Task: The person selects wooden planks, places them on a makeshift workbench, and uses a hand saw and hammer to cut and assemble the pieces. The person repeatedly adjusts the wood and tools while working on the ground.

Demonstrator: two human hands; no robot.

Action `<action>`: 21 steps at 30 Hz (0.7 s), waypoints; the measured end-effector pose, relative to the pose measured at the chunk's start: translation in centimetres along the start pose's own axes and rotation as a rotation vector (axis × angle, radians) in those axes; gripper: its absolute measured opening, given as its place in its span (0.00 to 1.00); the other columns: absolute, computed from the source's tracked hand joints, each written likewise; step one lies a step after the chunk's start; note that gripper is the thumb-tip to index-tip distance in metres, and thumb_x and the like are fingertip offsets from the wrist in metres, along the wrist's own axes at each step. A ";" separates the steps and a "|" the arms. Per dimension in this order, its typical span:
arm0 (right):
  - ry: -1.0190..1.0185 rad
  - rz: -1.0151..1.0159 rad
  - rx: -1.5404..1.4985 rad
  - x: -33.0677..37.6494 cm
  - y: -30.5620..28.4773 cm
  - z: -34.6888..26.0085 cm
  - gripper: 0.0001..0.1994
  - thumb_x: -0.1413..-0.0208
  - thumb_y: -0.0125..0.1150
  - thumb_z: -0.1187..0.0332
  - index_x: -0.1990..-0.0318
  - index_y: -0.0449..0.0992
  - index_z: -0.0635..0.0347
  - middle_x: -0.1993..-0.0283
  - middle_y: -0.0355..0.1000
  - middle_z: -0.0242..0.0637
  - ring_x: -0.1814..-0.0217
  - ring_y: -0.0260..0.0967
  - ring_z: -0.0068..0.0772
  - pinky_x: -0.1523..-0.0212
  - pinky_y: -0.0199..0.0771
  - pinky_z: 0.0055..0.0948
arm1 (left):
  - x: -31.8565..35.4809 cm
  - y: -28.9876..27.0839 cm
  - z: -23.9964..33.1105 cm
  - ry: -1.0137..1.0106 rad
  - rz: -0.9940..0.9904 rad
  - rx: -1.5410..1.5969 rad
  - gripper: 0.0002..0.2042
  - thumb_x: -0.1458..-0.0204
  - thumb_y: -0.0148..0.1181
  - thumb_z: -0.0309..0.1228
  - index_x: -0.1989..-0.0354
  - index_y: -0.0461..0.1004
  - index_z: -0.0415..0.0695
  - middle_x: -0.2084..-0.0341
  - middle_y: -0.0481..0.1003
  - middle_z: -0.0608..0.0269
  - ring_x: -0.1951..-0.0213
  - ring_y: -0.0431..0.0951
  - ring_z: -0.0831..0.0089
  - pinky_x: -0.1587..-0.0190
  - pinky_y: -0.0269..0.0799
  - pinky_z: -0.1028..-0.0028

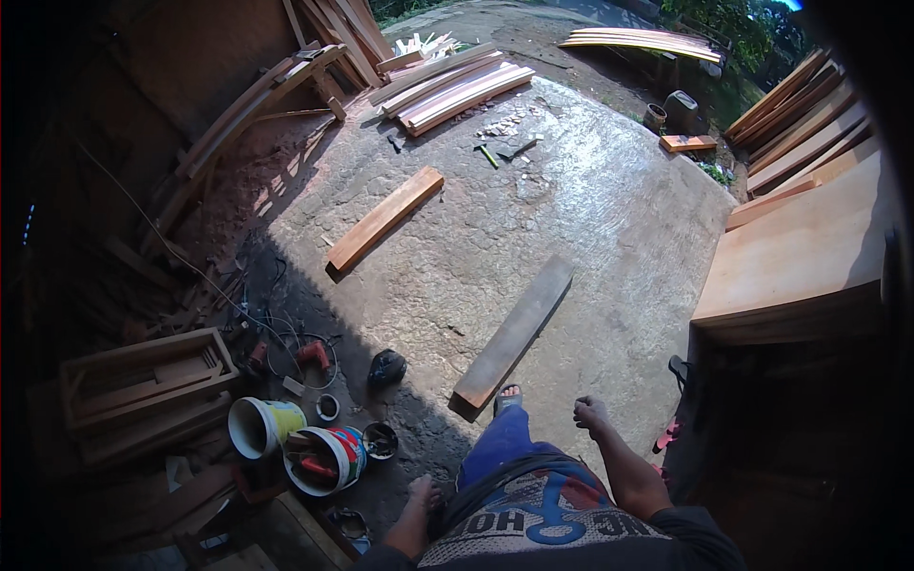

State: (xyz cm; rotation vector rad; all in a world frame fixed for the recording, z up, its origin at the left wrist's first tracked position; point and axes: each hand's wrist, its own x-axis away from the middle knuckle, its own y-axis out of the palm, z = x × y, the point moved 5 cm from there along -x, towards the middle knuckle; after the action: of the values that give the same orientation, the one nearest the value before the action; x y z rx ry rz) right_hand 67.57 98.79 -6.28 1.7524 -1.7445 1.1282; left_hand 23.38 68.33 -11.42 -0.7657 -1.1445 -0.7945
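My right hand hangs in the air right of my leg, its fingers curled in with nothing seen in them. On the left, my left hand is low beside my hip in shadow; how its fingers are set cannot be made out. A grey weathered plank lies on the concrete just ahead, its near end close to my sandaled foot. Farther off to the left lies a reddish wooden beam. Neither hand touches the wood.
Buckets and a red power tool with a cord sit at the left, near a black bag and a wooden frame. Stacked boards and a green-handled hammer lie ahead. A large wooden panel stands right.
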 end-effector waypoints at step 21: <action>0.272 0.157 -0.067 -26.2 -24.0 -17.7 0.15 0.41 0.54 0.73 0.47 0.72 0.56 0.68 0.73 0.36 0.70 0.75 0.32 0.77 0.76 0.35 | -1.6 34.6 38.0 0.341 0.050 0.031 0.19 0.38 0.57 0.45 0.50 0.74 0.41 0.61 0.77 0.63 0.67 0.79 0.70 0.67 0.76 0.69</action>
State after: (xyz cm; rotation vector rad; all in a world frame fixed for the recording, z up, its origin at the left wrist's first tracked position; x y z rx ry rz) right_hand 89.37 131.73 -10.45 1.3702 -1.7512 1.2895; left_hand 34.54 118.40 -8.03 -0.6032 -0.8271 -0.8271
